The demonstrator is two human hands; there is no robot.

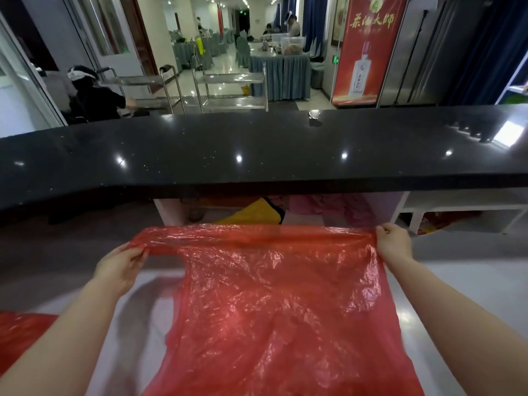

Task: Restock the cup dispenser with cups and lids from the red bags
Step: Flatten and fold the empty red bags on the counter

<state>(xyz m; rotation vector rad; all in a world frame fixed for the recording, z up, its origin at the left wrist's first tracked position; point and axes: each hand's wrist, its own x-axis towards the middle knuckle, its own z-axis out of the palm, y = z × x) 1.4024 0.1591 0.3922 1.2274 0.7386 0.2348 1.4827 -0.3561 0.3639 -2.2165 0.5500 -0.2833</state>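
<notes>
Two bare forearms are showing, one entering from the lower left of the frame and one from the lower right. No sleeve is covering either arm as far as the frame edges. The left hand (121, 265) and the right hand (395, 242) are wearing no gloves, rings, watch or bracelet.

A stretched red bag (271, 295) spans the space ahead; the black counter (257, 150) overhangs beyond it.
</notes>
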